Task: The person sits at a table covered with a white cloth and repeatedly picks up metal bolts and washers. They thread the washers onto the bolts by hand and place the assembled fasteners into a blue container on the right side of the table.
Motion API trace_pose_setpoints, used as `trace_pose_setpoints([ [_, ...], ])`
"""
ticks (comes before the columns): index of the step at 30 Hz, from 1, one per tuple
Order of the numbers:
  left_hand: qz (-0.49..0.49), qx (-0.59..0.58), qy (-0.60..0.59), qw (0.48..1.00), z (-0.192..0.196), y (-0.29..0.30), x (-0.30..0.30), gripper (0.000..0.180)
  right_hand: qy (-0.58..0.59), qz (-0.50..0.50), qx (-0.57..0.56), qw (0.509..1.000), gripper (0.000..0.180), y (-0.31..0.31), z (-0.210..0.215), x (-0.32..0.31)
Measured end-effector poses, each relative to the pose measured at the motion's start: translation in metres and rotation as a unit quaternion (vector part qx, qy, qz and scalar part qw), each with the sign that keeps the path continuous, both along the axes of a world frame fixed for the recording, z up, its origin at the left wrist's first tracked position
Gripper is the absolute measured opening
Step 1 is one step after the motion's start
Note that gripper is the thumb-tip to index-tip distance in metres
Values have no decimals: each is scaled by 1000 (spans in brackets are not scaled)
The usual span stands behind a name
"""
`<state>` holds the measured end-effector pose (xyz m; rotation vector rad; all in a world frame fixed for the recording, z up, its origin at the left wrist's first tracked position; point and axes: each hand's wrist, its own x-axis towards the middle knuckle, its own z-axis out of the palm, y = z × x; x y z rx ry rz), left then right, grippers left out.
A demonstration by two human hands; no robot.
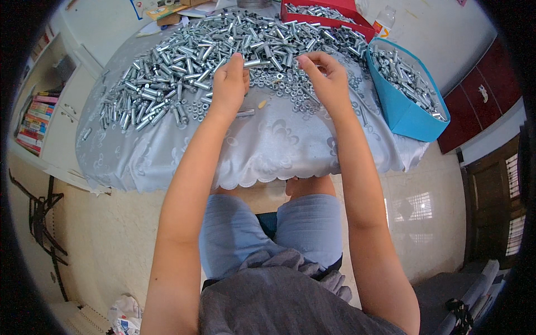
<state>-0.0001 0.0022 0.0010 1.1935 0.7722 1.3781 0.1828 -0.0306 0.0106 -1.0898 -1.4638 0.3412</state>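
My left hand [229,85] is closed, thumb and fingers pinching a shiny metal sleeve [255,63] that points right, toward my other hand. A short gap to the right, my right hand [328,81] has its thumb and forefinger curled close together. Whatever lies between those fingertips is too small to make out. Both hands are raised over the near part of a big heap of silvery metal sleeves and bolts [162,72]. Loose hex nuts [296,92] lie spread on the cloth between and beneath my hands.
A pale patterned tablecloth [268,145] covers the table. At the right stands a blue bin [405,111] full of bolts. Behind are a red box [363,25] with more metal parts and a clear bottle [384,23]. A bookshelf [42,117] stands left.
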Motion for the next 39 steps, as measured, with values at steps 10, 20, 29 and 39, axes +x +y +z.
trace_pose_setpoints([
  [10,57,-29,38,997,-1,2,-2,39,-276,-161,61,946,13,10,-18,15],
  [20,78,-22,52,995,0,1,3,38,-284,-166,31,944,13,12,-23,11],
  [29,63,34,94,993,-16,15,3,39,-355,-139,24,924,14,7,-31,-2],
  [39,63,21,138,988,-14,12,1,46,-360,-133,-45,923,14,7,-25,-4],
])
